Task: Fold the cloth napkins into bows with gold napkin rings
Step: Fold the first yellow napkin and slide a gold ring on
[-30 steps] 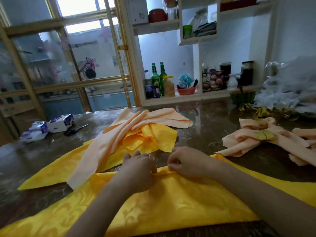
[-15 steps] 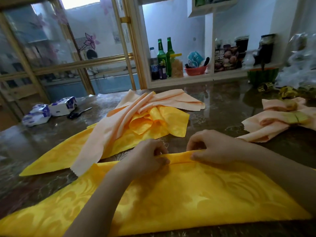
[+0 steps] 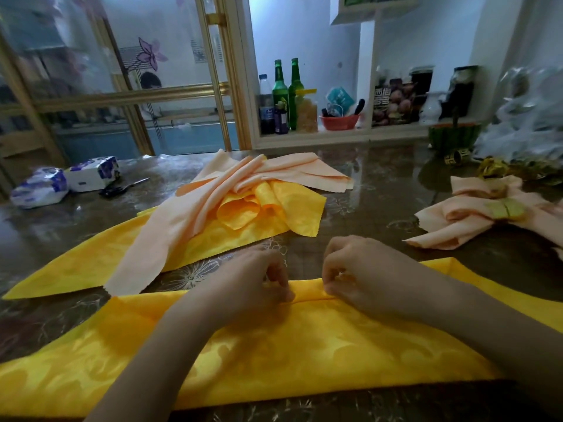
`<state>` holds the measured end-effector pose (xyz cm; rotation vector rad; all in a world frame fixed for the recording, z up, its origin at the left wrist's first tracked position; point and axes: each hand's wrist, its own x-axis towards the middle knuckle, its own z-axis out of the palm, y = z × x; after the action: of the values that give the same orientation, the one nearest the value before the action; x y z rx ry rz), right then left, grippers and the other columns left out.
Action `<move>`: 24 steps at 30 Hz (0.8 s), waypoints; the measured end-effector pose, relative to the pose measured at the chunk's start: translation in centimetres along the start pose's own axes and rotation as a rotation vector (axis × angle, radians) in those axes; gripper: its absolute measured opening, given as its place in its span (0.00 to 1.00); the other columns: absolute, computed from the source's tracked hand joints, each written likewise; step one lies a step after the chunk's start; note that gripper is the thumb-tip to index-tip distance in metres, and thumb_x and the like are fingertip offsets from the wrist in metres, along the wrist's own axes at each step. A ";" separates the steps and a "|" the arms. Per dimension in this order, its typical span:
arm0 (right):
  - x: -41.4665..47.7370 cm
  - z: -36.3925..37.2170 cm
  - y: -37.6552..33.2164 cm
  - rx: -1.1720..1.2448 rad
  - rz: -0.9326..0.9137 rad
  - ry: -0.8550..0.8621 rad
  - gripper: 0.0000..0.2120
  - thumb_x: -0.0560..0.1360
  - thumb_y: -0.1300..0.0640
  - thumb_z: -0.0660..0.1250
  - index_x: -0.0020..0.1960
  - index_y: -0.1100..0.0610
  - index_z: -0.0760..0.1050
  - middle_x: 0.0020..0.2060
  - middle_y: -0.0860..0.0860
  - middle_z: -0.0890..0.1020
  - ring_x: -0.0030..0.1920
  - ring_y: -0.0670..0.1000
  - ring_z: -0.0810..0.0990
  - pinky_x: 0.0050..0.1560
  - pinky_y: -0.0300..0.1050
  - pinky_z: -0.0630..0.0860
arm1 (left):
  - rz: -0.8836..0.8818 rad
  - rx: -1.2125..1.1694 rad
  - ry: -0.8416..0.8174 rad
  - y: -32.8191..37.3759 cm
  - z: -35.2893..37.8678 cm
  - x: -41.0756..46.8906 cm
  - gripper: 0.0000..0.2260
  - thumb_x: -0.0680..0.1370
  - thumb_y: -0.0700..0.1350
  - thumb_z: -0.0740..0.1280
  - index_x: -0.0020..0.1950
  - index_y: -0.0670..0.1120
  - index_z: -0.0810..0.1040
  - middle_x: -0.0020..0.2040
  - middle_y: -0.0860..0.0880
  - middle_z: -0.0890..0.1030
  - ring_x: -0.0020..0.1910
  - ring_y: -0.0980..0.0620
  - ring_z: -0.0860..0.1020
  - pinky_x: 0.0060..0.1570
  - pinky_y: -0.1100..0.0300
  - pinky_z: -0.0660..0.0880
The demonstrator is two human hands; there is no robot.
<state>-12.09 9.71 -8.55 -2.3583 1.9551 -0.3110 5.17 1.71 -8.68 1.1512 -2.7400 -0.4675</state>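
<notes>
While left hand (image 3: 253, 284) and right hand (image 3: 359, 275) pinch yellow napkin (image 3: 304, 354) fold, shelf packet (image 3: 393, 102) shows Chinese characters.

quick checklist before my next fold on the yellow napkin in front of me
1. Grip on both sides: ok. The left hand and right hand both pinch the far folded edge of the yellow napkin near its middle.
2. Fold line straight: ok between the hands; cannot tell beneath them.
3. Lying flat on the table: ok where visible.
4. Clear of other cloth: cannot tell. The peach napkin ends right at its far left edge.
5. Supply of gold rings: ok, though probably a stretch, far right.
6. Model to copy: ok, the finished bow lies at right.
</notes>
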 end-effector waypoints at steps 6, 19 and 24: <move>-0.1 0.0 0.2 0.159 0.087 -0.048 0.13 0.75 0.56 0.66 0.57 0.47 0.70 0.48 0.41 0.73 0.51 0.43 0.72 0.54 0.43 0.74 | 0.079 0.052 0.100 0.6 0.7 0.0 0.10 0.76 0.46 0.66 0.58 0.53 0.75 0.53 0.55 0.73 0.51 0.57 0.69 0.50 0.68 0.68; -1.0 -1.2 -0.6 -0.026 -0.056 -0.128 0.08 0.77 0.51 0.62 0.55 0.47 0.74 0.52 0.45 0.71 0.53 0.45 0.68 0.53 0.38 0.67 | 0.090 -0.100 0.113 0.6 1.4 0.1 0.06 0.74 0.51 0.69 0.42 0.49 0.78 0.46 0.54 0.74 0.47 0.59 0.71 0.47 0.63 0.70; -0.4 -1.5 0.4 0.188 -0.003 -0.131 0.05 0.76 0.54 0.66 0.47 0.49 0.81 0.48 0.42 0.75 0.47 0.41 0.75 0.47 0.33 0.73 | 0.056 -0.202 0.023 0.4 0.5 -0.1 0.02 0.74 0.46 0.70 0.41 0.52 0.80 0.48 0.53 0.78 0.47 0.58 0.76 0.47 0.65 0.73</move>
<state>-12.85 10.13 -7.22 -2.2050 1.7810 -0.3161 4.87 2.15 -9.05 1.0207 -2.6250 -0.7008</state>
